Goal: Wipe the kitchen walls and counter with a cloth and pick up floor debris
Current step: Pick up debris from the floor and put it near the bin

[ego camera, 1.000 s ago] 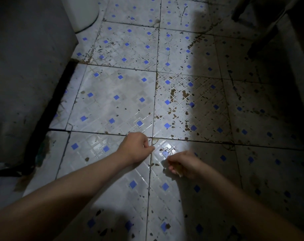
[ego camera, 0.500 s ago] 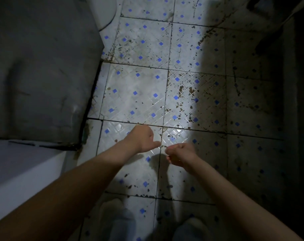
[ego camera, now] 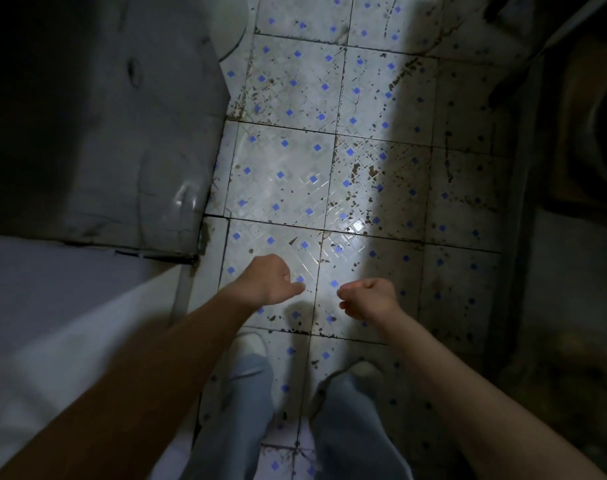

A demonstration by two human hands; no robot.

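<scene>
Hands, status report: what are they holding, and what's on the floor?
Left hand curled, nothing seen in grip. Right hand curled, contents hidden. Dark specks across floor tiles. No cloth visible.

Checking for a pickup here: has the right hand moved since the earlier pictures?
Yes. The right hand has lifted off the blue-dotted white floor tiles and drawn back toward the person's feet, fingers curled; anything pinched is too small to see.
</scene>
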